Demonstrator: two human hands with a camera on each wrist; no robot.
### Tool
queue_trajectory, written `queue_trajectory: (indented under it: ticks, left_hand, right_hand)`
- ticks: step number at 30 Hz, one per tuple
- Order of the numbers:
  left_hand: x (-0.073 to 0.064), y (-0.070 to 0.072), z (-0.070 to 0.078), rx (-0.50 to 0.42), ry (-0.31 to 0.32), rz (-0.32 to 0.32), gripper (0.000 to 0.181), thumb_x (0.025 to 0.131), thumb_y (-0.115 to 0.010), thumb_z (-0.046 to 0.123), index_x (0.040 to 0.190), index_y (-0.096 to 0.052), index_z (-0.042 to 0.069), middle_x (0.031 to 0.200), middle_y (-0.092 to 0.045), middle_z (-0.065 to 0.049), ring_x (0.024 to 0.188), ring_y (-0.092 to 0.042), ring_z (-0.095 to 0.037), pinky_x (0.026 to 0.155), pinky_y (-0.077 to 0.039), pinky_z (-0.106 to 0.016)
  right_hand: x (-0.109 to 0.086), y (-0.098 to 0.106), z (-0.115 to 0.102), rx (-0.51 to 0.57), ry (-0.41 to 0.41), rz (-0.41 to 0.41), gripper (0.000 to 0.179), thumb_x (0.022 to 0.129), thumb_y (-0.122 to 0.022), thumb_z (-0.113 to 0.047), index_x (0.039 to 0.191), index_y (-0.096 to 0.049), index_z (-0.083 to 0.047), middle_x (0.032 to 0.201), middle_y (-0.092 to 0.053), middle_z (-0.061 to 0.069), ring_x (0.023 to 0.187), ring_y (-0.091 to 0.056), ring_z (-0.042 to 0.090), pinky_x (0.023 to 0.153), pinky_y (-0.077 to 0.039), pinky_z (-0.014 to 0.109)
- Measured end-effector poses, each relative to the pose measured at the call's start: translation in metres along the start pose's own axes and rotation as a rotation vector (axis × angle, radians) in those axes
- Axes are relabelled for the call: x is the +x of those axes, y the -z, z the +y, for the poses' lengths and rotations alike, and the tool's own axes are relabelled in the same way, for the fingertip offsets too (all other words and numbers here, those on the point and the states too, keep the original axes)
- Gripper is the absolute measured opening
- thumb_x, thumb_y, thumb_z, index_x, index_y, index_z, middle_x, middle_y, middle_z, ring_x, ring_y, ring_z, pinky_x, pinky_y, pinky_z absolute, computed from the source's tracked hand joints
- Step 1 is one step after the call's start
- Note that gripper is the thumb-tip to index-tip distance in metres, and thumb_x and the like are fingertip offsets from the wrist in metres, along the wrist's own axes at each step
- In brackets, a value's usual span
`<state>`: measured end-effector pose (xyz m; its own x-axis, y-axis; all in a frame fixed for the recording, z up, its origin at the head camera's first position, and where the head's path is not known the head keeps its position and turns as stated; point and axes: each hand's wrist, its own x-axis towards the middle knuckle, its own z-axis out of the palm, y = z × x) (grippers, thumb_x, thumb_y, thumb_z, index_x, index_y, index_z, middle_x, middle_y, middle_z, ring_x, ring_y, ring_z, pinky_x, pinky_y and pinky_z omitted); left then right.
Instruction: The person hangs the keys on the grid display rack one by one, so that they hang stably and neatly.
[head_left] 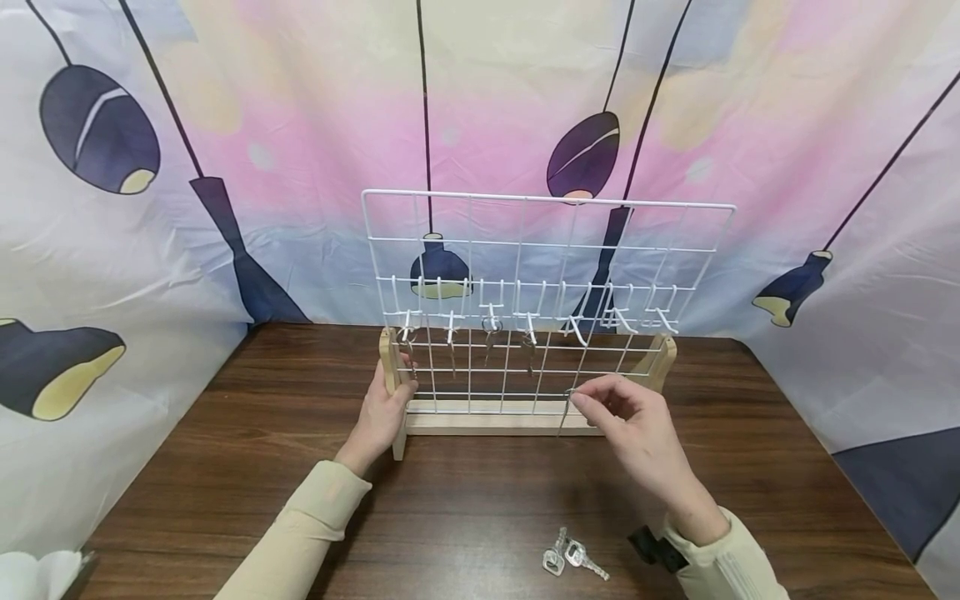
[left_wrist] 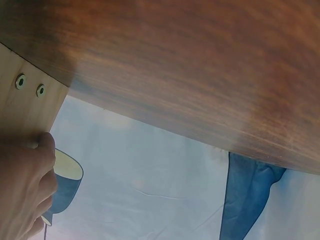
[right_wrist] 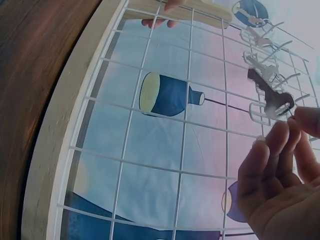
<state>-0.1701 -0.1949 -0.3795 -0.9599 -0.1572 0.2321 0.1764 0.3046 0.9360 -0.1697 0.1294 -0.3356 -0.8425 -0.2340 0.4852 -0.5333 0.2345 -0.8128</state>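
Observation:
A white wire grid rack (head_left: 547, 198) stands upright on a wooden base (head_left: 495, 427), with a row of white hooks across its middle. My left hand (head_left: 381, 412) grips the rack's left wooden side post (head_left: 388, 354); in the left wrist view the fingers (left_wrist: 46, 185) lie at the wooden part. In front of the grid, below the hooks on the right, my right hand (head_left: 641, 429) pinches a key (right_wrist: 270, 92) between thumb and fingertips. Several keys (head_left: 491, 337) hang from hooks on the left half. Two loose keys (head_left: 553, 558) lie on the table near the front.
The dark brown wooden table (head_left: 247, 467) reaches back to a patterned curtain (head_left: 300, 150) just behind the rack. A crumpled white object (head_left: 41, 575) sits at the lower left corner. Beside the right cuff is a small black object (head_left: 656, 548).

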Motion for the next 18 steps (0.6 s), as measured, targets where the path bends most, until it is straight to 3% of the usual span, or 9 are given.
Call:
queue_trajectory:
  ticks: [6,13,18]
  left_hand:
    - [0.001,0.001,-0.001,-0.013,0.007,0.009,0.035,0.094,-0.048,-0.003,0.128,-0.039,0.0,0.13,-0.048,-0.027,0.122,-0.046,-0.038,0.102,-0.035,-0.05]
    - [0.009,0.002,-0.017,-0.023,0.025,0.0,0.037,0.094,-0.049,0.0,0.129,-0.039,0.003,0.132,-0.048,-0.026,0.122,-0.047,-0.034,0.103,-0.035,-0.048]
    - [0.007,0.001,-0.011,-0.019,0.018,0.005,0.036,0.094,-0.049,-0.002,0.128,-0.039,0.002,0.131,-0.049,-0.026,0.12,-0.048,-0.035,0.102,-0.036,-0.048]
  right_hand:
    - [0.006,-0.002,0.004,0.104,-0.017,0.09,0.009,0.088,-0.069,-0.001,0.097,-0.069,-0.003,0.074,-0.062,0.008,0.064,-0.056,0.017,0.058,-0.046,0.026]
    - [0.013,-0.003,-0.002,0.191,0.0,0.209,0.01,0.088,-0.069,-0.002,0.096,-0.068,0.003,0.066,-0.059,0.007,0.06,-0.056,0.017,0.058,-0.044,0.024]
    - [0.015,-0.003,-0.004,0.228,0.008,0.225,0.01,0.089,-0.068,-0.003,0.097,-0.067,0.004,0.065,-0.058,0.007,0.058,-0.055,0.016,0.057,-0.044,0.023]
